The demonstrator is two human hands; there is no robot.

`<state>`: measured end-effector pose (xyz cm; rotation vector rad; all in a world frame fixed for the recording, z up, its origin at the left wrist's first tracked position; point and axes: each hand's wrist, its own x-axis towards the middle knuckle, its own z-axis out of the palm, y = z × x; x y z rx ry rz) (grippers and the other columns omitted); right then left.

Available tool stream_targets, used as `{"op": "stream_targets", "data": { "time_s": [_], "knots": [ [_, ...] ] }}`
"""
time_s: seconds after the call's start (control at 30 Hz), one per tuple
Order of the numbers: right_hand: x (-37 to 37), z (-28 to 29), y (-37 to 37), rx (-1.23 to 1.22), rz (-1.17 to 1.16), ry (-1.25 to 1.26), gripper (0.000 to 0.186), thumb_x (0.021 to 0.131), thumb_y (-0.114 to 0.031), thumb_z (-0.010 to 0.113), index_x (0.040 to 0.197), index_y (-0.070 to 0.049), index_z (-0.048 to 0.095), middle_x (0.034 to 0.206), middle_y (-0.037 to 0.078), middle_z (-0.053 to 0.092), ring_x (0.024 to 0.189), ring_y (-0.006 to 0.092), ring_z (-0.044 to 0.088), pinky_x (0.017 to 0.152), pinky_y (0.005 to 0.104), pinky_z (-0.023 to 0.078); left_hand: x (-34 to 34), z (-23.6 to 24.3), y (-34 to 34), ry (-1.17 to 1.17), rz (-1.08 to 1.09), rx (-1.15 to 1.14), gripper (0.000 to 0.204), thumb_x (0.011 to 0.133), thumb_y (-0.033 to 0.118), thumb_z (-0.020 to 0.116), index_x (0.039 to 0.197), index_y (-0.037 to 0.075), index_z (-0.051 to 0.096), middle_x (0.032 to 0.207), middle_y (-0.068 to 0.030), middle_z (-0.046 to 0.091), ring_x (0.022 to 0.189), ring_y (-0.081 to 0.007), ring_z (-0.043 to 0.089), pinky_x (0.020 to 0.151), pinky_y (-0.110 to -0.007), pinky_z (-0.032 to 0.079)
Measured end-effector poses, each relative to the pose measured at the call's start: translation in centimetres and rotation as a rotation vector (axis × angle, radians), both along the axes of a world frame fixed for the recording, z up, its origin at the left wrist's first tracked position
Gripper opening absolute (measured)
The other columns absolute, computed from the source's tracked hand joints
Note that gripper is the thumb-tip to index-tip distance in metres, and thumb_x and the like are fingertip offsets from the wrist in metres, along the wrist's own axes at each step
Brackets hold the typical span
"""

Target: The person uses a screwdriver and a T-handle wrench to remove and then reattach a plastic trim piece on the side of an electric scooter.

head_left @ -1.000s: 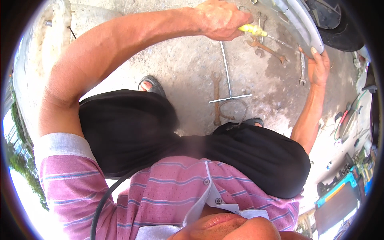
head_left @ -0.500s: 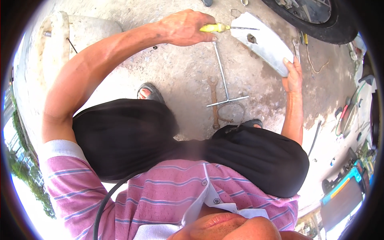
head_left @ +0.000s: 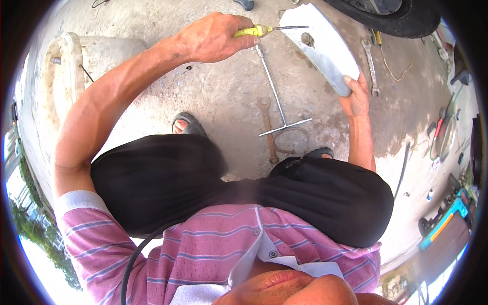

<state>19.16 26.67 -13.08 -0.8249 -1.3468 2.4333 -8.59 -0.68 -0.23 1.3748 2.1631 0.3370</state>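
Note:
My left hand (head_left: 218,38) is closed around the yellow handle of a screwdriver (head_left: 253,31). The dark shaft points right and lies across the upper part of a curved, silvery-white panel (head_left: 325,51). A hole with a ragged look opens in the panel just below the shaft; whether the tip touches the surface I cannot tell. My right hand (head_left: 357,96) grips the panel's lower end, thumb on its face. Below the panel, on the ground, lie a T-handle wrench (head_left: 272,86), a rusty spanner (head_left: 268,129) and a loop of wire (head_left: 307,138).
A wheel with a black tyre (head_left: 406,23) is at the far right, with a silver spanner (head_left: 371,66) near it. A pale bucket (head_left: 109,53) lies on its side at left. A red-handled tool (head_left: 437,128) and a blue toolbox (head_left: 447,223) are on the right.
Both hands, the panel and the screwdriver have shifted left in the view, which itself has moved a little. The screwdriver's shaft now overlaps less of the panel.

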Motion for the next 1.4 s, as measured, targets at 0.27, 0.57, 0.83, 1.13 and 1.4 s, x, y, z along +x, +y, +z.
{"op": "stream_targets", "data": {
  "time_s": [0.27, 0.57, 0.83, 1.13, 1.4],
  "knots": [
    [1.1, -0.9, -1.2, 0.008, 0.075, 0.03, 0.062, 0.084, -0.004, 0.064, 0.143, -0.001, 0.049, 0.137, 0.009, 0.059, 0.13, 0.0233, 0.053, 0.113, 0.0393, 0.038, 1.7, 0.4, 0.5, 0.032, 0.026, -0.052, 0.041, 0.1, 0.04, 0.057, 0.125, 0.009, 0.066, 0.085, -0.0197, 0.07, 0.077, -0.0369, 0.069, 0.074, -0.048, 0.054],
    [4.3, -5.3, -2.7, 0.132, 0.43, -0.301, 0.052, 0.083, -0.009, 0.064, 0.133, -0.001, 0.052, 0.12, 0.005, 0.061, 0.112, 0.0159, 0.056, 0.099, 0.03, 0.042, 4.4, -4.7, 1.8, -0.061, -0.1, -0.291, 0.035, 0.099, 0.033, 0.055, 0.12, 0.008, 0.066, 0.099, -0.0221, 0.071, 0.094, -0.0419, 0.069, 0.085, -0.053, 0.054],
    [-0.9, -5.2, -3.2, 0.255, 0.433, -0.491, 0.052, 0.091, -0.031, 0.072, 0.129, 0.002, 0.058, 0.109, 0.011, 0.068, 0.101, 0.0197, 0.065, 0.088, 0.0327, 0.05, 5.0, -5.3, 3.3, 0.022, -0.194, -0.333, 0.035, 0.101, 0.033, 0.053, 0.12, 0.005, 0.065, 0.102, -0.0211, 0.071, 0.097, -0.0408, 0.069, 0.09, -0.053, 0.054],
    [-1.5, -5.6, -3.2, -0.119, 0.388, -0.288, 0.057, 0.088, -0.021, 0.077, 0.136, 0.001, 0.054, 0.114, 0.01, 0.069, 0.102, 0.0175, 0.066, 0.089, 0.0334, 0.054, 5.0, -4.1, 2.7, 0.02, -0.246, -0.298, 0.033, 0.1, 0.028, 0.057, 0.121, 0.004, 0.063, 0.099, -0.021, 0.07, 0.092, -0.0397, 0.07, 0.087, -0.052, 0.055],
    [0.0, -6.2, -3.9, 0.072, 0.38, -0.353, 0.038, 0.088, -0.018, 0.075, 0.121, -0.002, 0.066, 0.105, 0.005, 0.07, 0.092, 0.0142, 0.065, 0.081, 0.0313, 0.052, 6.2, -3.2, 2.1, 0.309, -0.428, -0.085, 0.029, 0.095, 0.033, 0.062, 0.1, 0.005, 0.069, 0.088, -0.0153, 0.072, 0.084, -0.033, 0.073, 0.075, -0.043, 0.059]
  ]
}}
